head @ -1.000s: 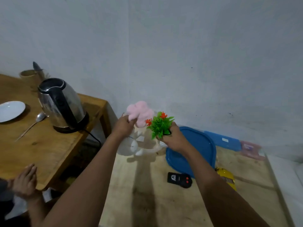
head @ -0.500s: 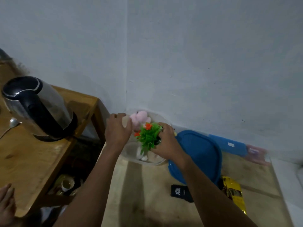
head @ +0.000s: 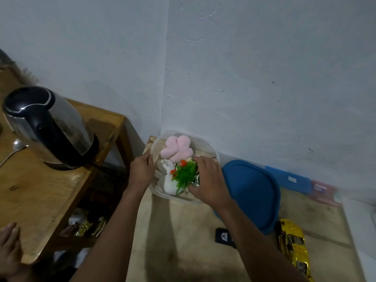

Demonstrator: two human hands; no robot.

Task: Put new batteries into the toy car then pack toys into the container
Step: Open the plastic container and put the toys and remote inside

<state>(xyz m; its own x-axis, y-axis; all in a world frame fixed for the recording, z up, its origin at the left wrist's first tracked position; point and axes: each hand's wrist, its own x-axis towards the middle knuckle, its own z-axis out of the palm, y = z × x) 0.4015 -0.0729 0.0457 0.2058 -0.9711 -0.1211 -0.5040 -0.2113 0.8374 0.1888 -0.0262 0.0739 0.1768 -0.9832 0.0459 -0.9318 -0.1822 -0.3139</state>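
Observation:
A clear plastic container (head: 205, 142) stands on the pale table in the wall corner. Inside lie a pink plush toy (head: 178, 150), a white plush toy (head: 168, 178) and a green plastic plant with orange flowers (head: 185, 175). My left hand (head: 141, 169) grips the container's left rim. My right hand (head: 207, 180) holds the green plant from the right, inside the container. A yellow toy car (head: 293, 245) lies at the right front. A black remote (head: 223, 237) lies beside my right forearm, partly hidden by it.
A blue lid (head: 254, 190) lies right of the container, with a blue box (head: 289, 178) and a pink packet (head: 323, 189) along the wall. On the wooden table to the left stands a steel kettle (head: 46, 127). Another person's hand (head: 10, 245) rests at that table's edge.
The container with the toys came down from mid-air onto the table corner. My right hand moved the green plant down into the container. The view tilted down.

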